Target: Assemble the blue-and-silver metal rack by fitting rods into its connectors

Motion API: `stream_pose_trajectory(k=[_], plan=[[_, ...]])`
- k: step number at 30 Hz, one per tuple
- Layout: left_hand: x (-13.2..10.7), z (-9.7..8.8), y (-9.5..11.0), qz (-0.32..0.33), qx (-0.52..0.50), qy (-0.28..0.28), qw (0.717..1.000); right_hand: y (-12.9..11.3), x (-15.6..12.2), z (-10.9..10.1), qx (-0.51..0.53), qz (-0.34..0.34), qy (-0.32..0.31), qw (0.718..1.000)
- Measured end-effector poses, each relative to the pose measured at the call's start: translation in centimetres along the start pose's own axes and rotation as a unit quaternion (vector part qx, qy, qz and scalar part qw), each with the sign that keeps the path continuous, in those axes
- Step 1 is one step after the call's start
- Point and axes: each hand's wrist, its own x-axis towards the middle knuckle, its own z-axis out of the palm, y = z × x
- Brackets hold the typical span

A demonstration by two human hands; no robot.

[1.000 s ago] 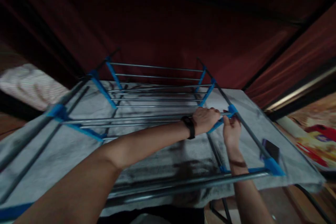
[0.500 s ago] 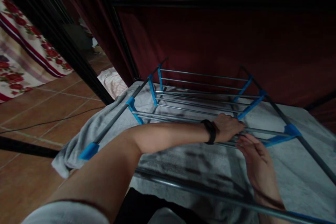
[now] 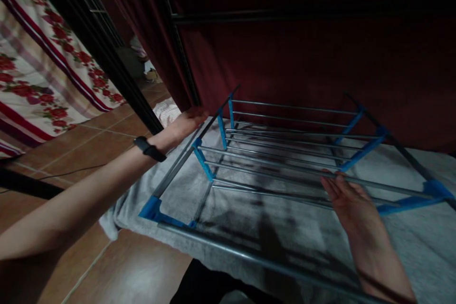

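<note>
One metal rack rests on one grey blanket, four blue brackets along its left side. Of two hands, the left hand spreads open beside it, holding nothing; the right hand meets one bar, grip unclear.

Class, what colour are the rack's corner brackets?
Blue; the brackets show best in the head view, at front left.

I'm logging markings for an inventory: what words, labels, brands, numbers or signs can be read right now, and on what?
None can be read.
Metal rack: no lettering can be made out.
Dark wristband: no brand or number can be made out.
Floral cloth: flowers and stripes, no legible words.
</note>
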Motion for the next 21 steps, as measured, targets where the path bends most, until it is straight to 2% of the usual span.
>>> stream_pose_trajectory(k=[2,4,5,7,10,16,21], plan=[[-0.6,-1.2,-2.7,-0.108,-0.076,-0.034,0.991,0.2,0.1,-0.1,-0.004,-0.002,0.007,1.000],[-1.6,-1.0,-5.0,-0.198,-0.159,-0.100,0.962,0.3,0.1,0.0,-0.009,-0.004,0.025,1.000],[-2.0,-0.7,-5.9,-0.219,-0.192,-0.123,0.949,0.3,0.1,0.1,-0.015,-0.005,0.037,0.999],[-2.4,0.2,-7.2,-0.210,-0.228,-0.138,0.941,0.1,-0.3,0.5,-0.026,-0.003,0.066,0.997],[-2.3,0.9,-7.9,-0.166,-0.233,-0.133,0.949,-0.6,-1.5,1.4,-0.044,0.014,0.080,0.996],[-2.1,0.7,-7.9,-0.186,-0.235,-0.128,0.946,-1.6,-4.1,2.8,-0.070,0.005,0.044,0.997],[-2.1,0.7,-7.9,-0.188,-0.220,-0.144,0.946,-1.0,-3.2,2.5,-0.058,-0.001,0.051,0.997]])
